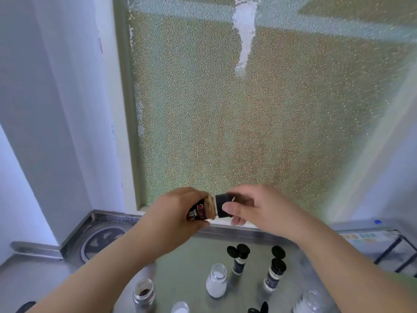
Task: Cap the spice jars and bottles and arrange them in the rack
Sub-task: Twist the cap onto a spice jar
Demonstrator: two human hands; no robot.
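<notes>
Holding the spice jar (201,210) tilted at frame centre, your left hand (174,213) is wrapped tight round it, w/ your right hand (255,207) pinching the black cap (222,205) at its mouth, thumb in front. Lower centre on the steel counter (191,251): open white-powder bottle (216,280), two capped shakers (274,275), loose black lids (278,251). Rack (393,251) sits far right.

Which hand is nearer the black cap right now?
Right. The right hand grips the black cap in its fingers, at the jar's mouth. The left hand sits beside it, wrapped around the tilted spice jar, not touching the cap.
</notes>
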